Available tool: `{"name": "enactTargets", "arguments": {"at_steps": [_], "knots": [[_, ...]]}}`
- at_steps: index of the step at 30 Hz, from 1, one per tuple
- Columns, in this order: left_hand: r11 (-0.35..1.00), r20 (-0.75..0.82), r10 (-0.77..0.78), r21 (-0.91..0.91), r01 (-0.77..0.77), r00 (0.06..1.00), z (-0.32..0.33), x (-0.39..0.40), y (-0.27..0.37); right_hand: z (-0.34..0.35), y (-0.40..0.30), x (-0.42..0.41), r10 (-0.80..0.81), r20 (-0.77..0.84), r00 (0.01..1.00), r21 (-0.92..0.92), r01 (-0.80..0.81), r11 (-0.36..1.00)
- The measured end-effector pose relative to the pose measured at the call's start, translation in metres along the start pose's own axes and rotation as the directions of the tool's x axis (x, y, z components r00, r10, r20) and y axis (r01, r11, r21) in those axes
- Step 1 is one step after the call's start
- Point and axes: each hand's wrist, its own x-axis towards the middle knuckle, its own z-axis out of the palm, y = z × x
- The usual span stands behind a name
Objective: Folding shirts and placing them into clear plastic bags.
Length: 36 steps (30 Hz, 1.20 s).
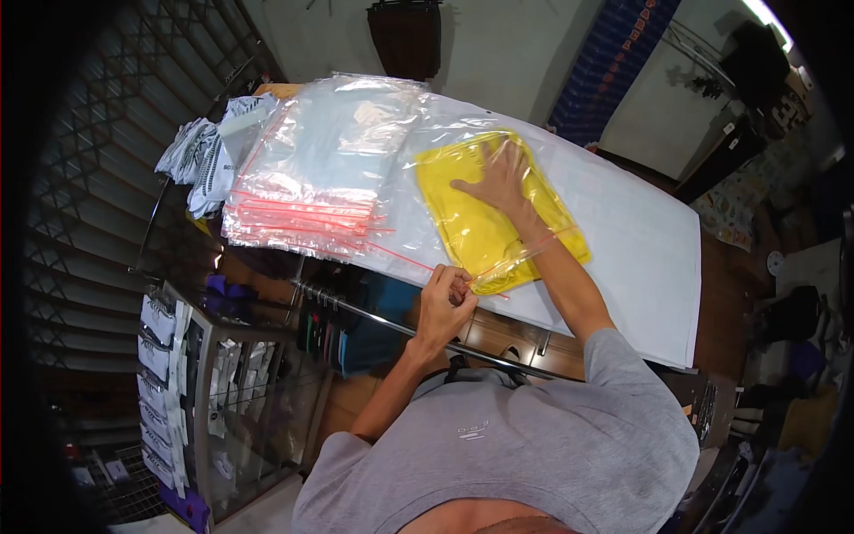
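A folded yellow garment (460, 213) lies inside a clear plastic bag (544, 143) on the white-covered table. My right hand (500, 177) reaches through the bag's mouth and rests flat on the fabric, fingers spread, under the film. Across my right forearm runs the bag's orange-red edge strip. At the near left corner of that mouth, my left hand (450, 290) pinches the plastic edge between bent fingers. Just left of the garment is a stack of clear bags (333, 147) with red strips along their near ends.
White patterned socks (200, 153) are piled at the table's (640, 267) left end. Below the near edge, a metal rail (360, 310) carries hanging clothes. A glass display case (260, 400) stands at lower left, near a folding metal gate (87, 200).
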Motion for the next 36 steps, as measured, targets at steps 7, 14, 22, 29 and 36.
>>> {"name": "enactTargets", "arguments": {"at_steps": [7, 14, 22, 29, 36], "knots": [[0.999, 0.085, 0.034, 0.027, -0.036, 0.996, 0.003, 0.015, -0.007, -0.035, 0.057, -0.033, 0.272, 0.057, 0.961, -0.200, -0.256, 0.946], [0.999, 0.099, 0.031, 0.018, -0.033, 0.995, 0.021, 0.018, -0.010, -0.026, 0.090, -0.065, 0.249, -0.053, 0.967, -0.240, -0.254, 0.937], [1.000, 0.120, 0.004, -0.002, -0.004, 0.993, 0.019, 0.015, -0.013, -0.023, 0.080, -0.063, 0.014, 0.132, 0.991, -0.117, 0.002, 0.993], [0.998, 0.104, -0.055, -0.035, 0.059, 0.993, 0.015, 0.013, -0.018, -0.027, 0.051, -0.050, -0.184, 0.268, 0.946, 0.089, 0.166, 0.982], [0.997, 0.149, -0.056, -0.042, 0.063, 0.987, 0.011, 0.004, -0.011, -0.008, 0.028, -0.004, -0.127, 0.307, 0.943, -0.050, 0.150, 0.987]]}}
